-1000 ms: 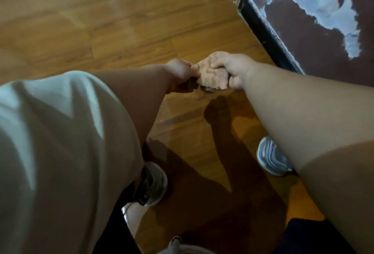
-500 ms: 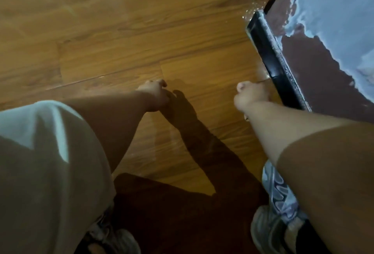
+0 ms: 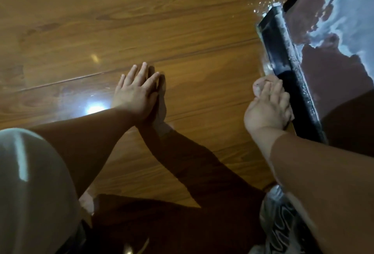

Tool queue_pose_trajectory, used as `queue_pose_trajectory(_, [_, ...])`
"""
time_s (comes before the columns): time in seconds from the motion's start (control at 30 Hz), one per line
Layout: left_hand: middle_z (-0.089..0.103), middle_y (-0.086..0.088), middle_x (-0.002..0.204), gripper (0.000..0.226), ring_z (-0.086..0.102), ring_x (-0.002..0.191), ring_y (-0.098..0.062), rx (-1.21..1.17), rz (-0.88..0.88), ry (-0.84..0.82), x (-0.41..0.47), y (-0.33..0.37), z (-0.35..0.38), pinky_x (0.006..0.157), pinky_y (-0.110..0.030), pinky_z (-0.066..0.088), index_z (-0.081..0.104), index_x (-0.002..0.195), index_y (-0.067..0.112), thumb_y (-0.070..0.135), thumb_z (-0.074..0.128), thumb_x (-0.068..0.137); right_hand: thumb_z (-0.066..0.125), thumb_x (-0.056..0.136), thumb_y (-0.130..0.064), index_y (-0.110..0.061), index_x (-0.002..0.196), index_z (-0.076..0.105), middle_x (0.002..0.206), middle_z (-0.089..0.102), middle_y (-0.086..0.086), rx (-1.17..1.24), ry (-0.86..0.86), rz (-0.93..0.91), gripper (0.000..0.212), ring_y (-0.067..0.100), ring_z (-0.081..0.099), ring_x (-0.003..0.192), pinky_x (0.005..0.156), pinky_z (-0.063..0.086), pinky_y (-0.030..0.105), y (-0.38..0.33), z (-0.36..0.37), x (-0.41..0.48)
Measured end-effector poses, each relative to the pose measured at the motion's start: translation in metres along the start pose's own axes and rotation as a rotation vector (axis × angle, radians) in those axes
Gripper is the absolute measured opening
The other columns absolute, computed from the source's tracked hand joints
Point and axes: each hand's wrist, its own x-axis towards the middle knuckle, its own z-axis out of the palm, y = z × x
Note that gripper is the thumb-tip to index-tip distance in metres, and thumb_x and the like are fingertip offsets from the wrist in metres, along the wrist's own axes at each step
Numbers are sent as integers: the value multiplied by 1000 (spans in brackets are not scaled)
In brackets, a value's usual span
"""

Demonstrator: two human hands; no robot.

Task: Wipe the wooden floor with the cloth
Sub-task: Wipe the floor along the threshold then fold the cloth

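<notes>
A second ago both hands held the pinkish patterned cloth [image 3: 260, 82] up. Now I see the left hand [image 3: 136, 92] flat, fingers straight, on the glossy brown wooden floor [image 3: 182, 21]. The right hand [image 3: 267, 106] presses the cloth down at the right, beside the black skirting strip [image 3: 283, 59]. I cannot tell whether its grip curls. Wiping looks begun.
</notes>
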Motion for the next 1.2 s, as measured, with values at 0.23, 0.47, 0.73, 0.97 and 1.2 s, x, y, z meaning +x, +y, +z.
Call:
queue_pose_trajectory(0.23, [3, 3, 161, 55, -1, 148, -18, -62, 6, -6, 21, 30, 28, 118, -41, 3, 20, 152, 30, 41, 33, 99, 34, 97, -35, -16, 153, 14, 160, 7, -8, 17, 34, -30, 62, 28, 30, 128, 99, 31, 40, -36, -7, 73])
queue_pose_trajectory(0.47, [10, 3, 161, 57, 6, 148, -19, -40, 45, 33, 25, 29, 31, 117, -41, 6, 20, 152, 29, 44, 31, 97, 48, 92, -16, -14, 152, 12, 160, 0, -2, -33, 32, -108, 71, 30, 25, 133, 104, 29, 35, -63, -13, 121])
queue_pose_trajectory(0.73, [16, -3, 159, 51, 12, 147, -21, -137, 31, 85, 26, 17, 30, 117, -40, 9, 32, 148, 24, 34, 41, 99, 32, 99, -19, -23, 137, 43, 138, 34, 8, 292, -73, -108, 39, 27, 42, 123, 106, 34, 39, -104, -27, 121])
queue_pose_trajectory(0.97, [6, -4, 161, 55, 2, 148, -22, -199, -425, 121, 16, -10, 24, 116, -45, 0, 25, 150, 29, 37, 39, 98, 47, 89, -17, -37, 130, 49, 140, 38, -8, 134, -291, -1209, 45, 21, 39, 115, 91, 38, 39, -113, -4, -2])
queue_pose_trajectory(1.2, [-6, 0, 161, 57, -5, 148, -21, -124, -461, -24, 0, -35, 23, 115, -50, 3, 10, 152, 34, 43, 31, 100, 44, 90, -24, -24, 143, 37, 153, 24, 2, 69, -33, -45, 53, 34, 36, 124, 98, 36, 43, -57, -14, 118])
